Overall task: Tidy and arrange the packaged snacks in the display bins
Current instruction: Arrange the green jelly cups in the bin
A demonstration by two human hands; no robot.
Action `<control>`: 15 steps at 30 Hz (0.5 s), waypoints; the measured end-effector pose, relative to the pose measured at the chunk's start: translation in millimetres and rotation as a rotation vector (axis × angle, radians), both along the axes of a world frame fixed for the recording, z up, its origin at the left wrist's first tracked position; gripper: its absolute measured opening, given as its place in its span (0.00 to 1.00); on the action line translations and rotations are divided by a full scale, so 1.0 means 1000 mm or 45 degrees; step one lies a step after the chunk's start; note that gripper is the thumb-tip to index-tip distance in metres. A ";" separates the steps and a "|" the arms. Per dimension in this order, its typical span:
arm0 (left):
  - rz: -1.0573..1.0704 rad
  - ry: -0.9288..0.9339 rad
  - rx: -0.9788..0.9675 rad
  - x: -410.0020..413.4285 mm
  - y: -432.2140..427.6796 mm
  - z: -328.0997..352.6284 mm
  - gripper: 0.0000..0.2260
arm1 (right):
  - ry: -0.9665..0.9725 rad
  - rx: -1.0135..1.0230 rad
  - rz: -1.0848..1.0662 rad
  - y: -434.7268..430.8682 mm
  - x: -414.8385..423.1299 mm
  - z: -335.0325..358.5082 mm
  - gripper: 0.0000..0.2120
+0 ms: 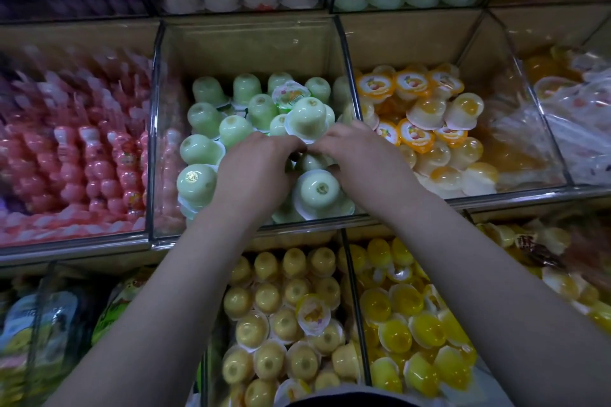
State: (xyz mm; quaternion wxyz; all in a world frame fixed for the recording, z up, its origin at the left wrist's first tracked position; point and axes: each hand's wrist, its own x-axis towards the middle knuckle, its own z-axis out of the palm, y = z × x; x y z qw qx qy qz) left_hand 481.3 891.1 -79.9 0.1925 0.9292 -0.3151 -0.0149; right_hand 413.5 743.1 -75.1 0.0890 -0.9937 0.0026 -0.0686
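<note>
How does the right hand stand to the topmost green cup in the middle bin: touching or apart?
Touching. The head view shows fingertips of the right hand on the white rim of the green cup, with no gap.

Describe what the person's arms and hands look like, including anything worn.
The left forearm and right forearm are bare, no sleeves in view. The left hand and right hand wear no gloves, and no watch, ring or bracelet shows.

We note pale green jelly cups point(198, 183) heaped in clear middle bin point(251, 46); most inverted, several tilted, one label-up at rear.
</note>
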 end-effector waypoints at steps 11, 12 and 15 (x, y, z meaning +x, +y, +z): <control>-0.085 -0.153 -0.032 -0.003 0.001 -0.003 0.13 | 0.069 -0.096 0.055 -0.001 0.005 0.004 0.23; -0.075 -0.140 -0.010 -0.003 0.001 -0.002 0.13 | 0.073 -0.107 0.048 -0.001 0.006 0.004 0.23; -0.028 -0.104 0.048 -0.002 -0.002 -0.001 0.14 | 0.094 -0.136 0.050 0.000 0.009 0.004 0.22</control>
